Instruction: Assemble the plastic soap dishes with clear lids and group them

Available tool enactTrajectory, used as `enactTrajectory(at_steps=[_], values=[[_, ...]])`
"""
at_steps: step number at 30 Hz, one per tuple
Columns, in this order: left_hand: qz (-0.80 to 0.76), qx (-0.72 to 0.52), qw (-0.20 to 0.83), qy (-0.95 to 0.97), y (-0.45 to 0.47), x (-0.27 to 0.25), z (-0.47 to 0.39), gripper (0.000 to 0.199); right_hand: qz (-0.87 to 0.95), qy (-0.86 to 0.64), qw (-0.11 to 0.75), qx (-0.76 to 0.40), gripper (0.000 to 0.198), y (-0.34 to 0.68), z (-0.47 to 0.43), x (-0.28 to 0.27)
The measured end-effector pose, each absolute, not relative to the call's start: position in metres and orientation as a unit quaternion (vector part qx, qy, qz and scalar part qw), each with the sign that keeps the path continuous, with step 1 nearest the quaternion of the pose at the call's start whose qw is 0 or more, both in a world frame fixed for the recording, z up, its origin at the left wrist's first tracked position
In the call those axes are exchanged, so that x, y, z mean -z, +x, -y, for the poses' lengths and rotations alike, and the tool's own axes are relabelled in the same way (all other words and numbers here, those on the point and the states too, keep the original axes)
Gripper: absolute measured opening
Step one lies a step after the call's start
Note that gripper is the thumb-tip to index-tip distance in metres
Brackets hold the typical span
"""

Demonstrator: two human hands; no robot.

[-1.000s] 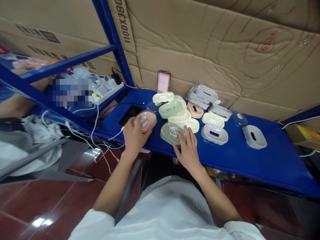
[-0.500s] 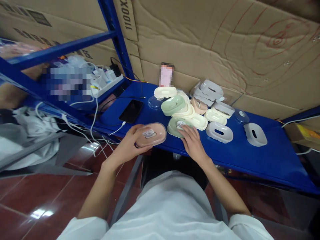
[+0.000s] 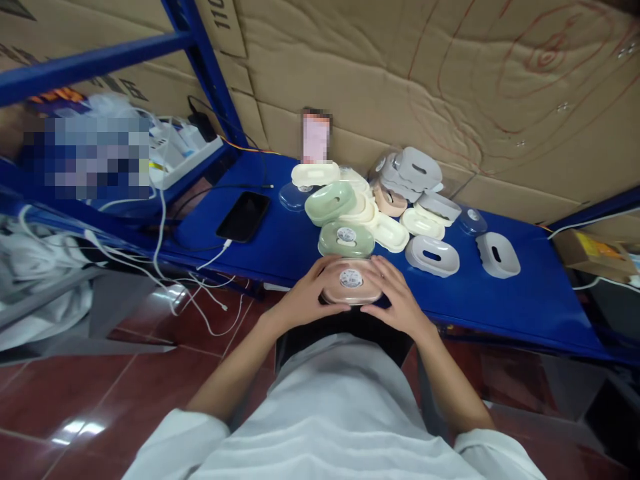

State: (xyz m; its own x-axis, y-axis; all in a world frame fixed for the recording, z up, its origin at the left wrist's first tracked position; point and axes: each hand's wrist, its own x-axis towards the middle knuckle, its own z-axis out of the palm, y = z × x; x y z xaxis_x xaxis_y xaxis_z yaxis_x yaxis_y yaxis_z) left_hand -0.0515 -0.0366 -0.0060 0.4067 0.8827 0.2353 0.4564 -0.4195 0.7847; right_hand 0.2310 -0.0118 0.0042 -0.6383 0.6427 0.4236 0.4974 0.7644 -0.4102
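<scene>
Grip: left hand (image 3: 306, 295) and right hand (image 3: 401, 293) both closed on pink dish (image 3: 350, 294), one per end; green dish (image 3: 359, 245) just beyond, on blue surface (image 3: 277, 243).

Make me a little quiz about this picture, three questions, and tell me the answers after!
1. True or false: only the left hand is touching the pink dish.
2. Which one lies flat on the blue table?
A) a teddy bear
B) a black phone
C) a football
3. Fill in: just beyond the pink dish sits a ____ dish with a round sticker.

Key:
1. False; the right hand touches it too.
2. B
3. green
</scene>
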Motion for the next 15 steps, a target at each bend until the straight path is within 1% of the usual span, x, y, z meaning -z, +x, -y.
enactTrajectory(at_steps=[2, 6, 8, 12, 15], values=[[-0.433, -0.335, 0.317, 0.775, -0.052, 0.010, 0.035, 0.083, 0.902, -0.316, 0.263, -0.130, 0.075, 0.234, 0.013, -0.003], [-0.442, -0.346, 0.293, 0.774, -0.061, 0.011, 0.035, 0.086, 0.906, -0.319, 0.252, -0.116, 0.070, 0.228, 0.011, -0.005], [-0.446, -0.354, 0.280, 0.773, -0.066, 0.012, 0.037, 0.083, 0.906, -0.326, 0.247, -0.102, 0.069, 0.226, 0.012, -0.004], [-0.439, -0.366, 0.269, 0.775, -0.070, 0.016, 0.041, 0.067, 0.910, -0.334, 0.229, -0.087, 0.069, 0.226, 0.014, 0.000], [-0.439, -0.367, 0.265, 0.776, -0.070, 0.019, 0.042, 0.064, 0.917, -0.331, 0.208, -0.080, 0.068, 0.226, 0.016, 0.003]])
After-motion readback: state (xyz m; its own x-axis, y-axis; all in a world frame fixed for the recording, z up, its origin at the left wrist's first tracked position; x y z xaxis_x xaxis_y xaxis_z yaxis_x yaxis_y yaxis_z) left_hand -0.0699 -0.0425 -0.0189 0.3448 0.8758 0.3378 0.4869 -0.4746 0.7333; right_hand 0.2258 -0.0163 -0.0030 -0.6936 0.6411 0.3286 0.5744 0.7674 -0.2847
